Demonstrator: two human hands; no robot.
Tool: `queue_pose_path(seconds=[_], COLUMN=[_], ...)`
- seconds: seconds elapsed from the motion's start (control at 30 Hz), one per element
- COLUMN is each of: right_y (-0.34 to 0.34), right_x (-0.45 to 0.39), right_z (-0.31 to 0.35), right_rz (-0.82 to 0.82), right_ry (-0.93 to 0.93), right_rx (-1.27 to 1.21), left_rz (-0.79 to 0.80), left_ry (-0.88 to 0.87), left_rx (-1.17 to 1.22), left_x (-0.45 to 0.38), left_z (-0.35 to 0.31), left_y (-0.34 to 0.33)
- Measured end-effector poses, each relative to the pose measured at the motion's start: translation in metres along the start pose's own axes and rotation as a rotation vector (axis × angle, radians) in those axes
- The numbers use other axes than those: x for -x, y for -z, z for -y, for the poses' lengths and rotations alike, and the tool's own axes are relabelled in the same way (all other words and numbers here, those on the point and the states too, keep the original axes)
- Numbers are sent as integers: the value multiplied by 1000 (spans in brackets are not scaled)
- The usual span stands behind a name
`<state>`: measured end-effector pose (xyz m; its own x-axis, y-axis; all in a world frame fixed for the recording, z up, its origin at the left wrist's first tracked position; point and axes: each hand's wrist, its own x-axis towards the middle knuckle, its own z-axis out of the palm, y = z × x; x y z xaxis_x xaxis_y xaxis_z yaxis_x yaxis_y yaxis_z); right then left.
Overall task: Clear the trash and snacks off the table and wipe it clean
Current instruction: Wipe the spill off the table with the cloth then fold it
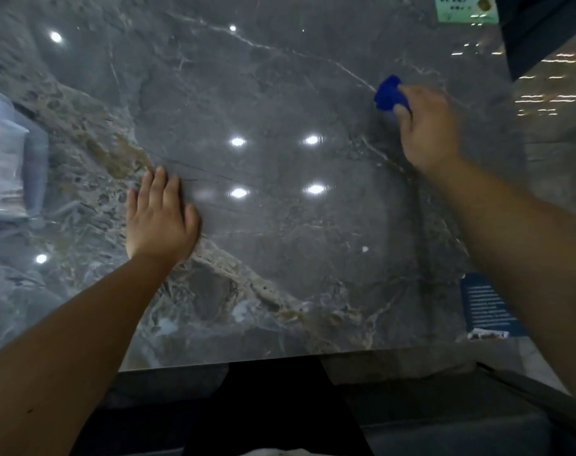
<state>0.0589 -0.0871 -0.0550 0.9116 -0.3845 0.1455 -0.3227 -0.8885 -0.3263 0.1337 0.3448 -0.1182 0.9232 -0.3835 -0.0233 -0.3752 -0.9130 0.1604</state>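
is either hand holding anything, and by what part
The right hand grips a blue cloth by its near end, fingers curled over it. The left hand holds nothing; it rests flat on the table.

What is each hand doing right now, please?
Left hand: open, flat on the marble table.
Right hand: closed on a blue cloth.

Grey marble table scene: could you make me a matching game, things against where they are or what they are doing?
Things:
1. left hand
2. right hand
3. crumpled blue cloth
4. clear plastic container

States:
A. at the table's left edge
B. flat on the grey marble table
C. gripping the cloth
D. held against the tabletop, far right

Pairs: 1-B, 2-C, 3-D, 4-A
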Motion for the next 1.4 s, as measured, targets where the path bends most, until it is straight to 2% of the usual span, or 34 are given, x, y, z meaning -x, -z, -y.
queue_pose_path(seconds=[0.17, 0.23, 0.33, 0.53, 0.83, 0.97, 1.1, 1.2, 1.27, 1.33, 1.4], right_y=[-36, -49, -55, -45, -30, -30, -21, -12, -6, -6, -14], right_x=[-56, -58, -46, 63, 224, 259, 253, 243, 242, 249, 258], right_z=[-4, -4, -4, 14, 58, 77, 87, 83, 76, 70, 69], right_rz=[179, 267, 299, 337, 429, 382, 301, 194, 78, -15, 38], right_ry=[100, 137, 188, 388, 407, 348, 259, -57, -281, -401, -430], right_rx=[143, 208, 235, 202, 210, 185, 95, -158, -224, -153, 22], left_rz=[-15, -18, -29, -27, 5, 31, 110, 179, 179, 152, 150], left_ry=[6, 6, 2, 3, -2, -10, -22, -78, -145, -187, -204], left_rx=[-17, -24, -31, -45, -71, -32, 0, 49, 112, 142, 161], left_x=[-1, -1, -2, -2, -2, -1, -4, -10, -7, 4, 20], left_z=[1, 2, 5, 5, 7, 3, 1, 10, 22, 39, 61], left_y=[-1, -3, -5, -4, -7, -2, 9, 23, 36, 46, 54])
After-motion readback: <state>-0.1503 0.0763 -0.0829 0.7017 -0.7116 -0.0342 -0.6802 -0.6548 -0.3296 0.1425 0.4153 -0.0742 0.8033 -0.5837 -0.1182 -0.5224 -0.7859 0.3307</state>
